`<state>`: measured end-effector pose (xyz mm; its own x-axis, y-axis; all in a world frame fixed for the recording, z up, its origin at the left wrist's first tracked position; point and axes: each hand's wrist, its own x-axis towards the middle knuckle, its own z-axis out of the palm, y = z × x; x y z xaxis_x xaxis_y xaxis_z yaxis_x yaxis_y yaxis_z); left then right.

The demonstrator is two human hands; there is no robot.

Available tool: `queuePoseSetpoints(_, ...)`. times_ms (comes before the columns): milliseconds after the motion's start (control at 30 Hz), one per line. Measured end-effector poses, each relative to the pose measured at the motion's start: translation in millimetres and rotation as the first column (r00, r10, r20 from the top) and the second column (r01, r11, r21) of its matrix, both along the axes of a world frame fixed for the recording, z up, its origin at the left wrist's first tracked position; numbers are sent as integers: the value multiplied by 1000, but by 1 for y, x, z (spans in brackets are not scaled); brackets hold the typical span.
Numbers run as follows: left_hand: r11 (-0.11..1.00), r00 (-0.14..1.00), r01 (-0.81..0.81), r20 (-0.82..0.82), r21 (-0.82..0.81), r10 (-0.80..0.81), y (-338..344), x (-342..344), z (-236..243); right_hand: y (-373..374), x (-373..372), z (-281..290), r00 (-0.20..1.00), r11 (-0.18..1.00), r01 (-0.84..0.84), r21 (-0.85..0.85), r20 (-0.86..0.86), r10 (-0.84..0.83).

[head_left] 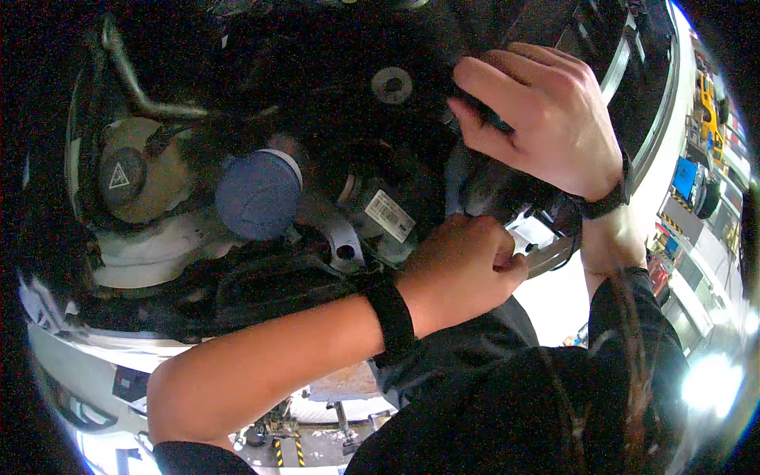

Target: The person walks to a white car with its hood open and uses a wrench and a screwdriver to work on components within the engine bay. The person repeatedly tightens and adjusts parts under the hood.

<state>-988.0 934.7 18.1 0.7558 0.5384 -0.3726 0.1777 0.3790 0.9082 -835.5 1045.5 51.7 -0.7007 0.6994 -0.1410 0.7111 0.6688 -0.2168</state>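
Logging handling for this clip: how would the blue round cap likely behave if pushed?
The blue round cap likely feels stiff: its edge shows no sag. It appears seated against a white rim, so it probably wouldn't roll.

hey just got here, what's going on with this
A person in dark clothing is reaching into a vehicle's engine bay. The left hand is curled beside a shiny pale part. The right hand is farther in, fingers bent over a dark area. Whether either is gripping something can't be made out. To the left of both hands are a round blue cap and a white label.
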Motion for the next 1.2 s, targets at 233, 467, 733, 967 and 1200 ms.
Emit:
queuePoseSetpoints(233,1000,1000,-15,4,-21,15,-3,2,-3,3,-5,2,992,982,-57,179,-100,76)
queuePoseSetpoints(467,1000,1000,-10,9,16,9,0,1,-4,-1,-2,-2,998,997,47,61,37,-49)
queuePoseSetpoints(733,999,999,-35,-5,-34,35,0,2,-3,3,-1,7,997,1000,-13,28,71,11)
queuePoseSetpoints(967,998,998,-65,9,-18,65,-1,5,-5,6,0,-8,996,995,1,103,-91,8)
queuePoseSetpoints(1200,997,1000,-17,4,-74,17,-3,5,-4,-1,4,-2,996,997,75,29,-51,-74)
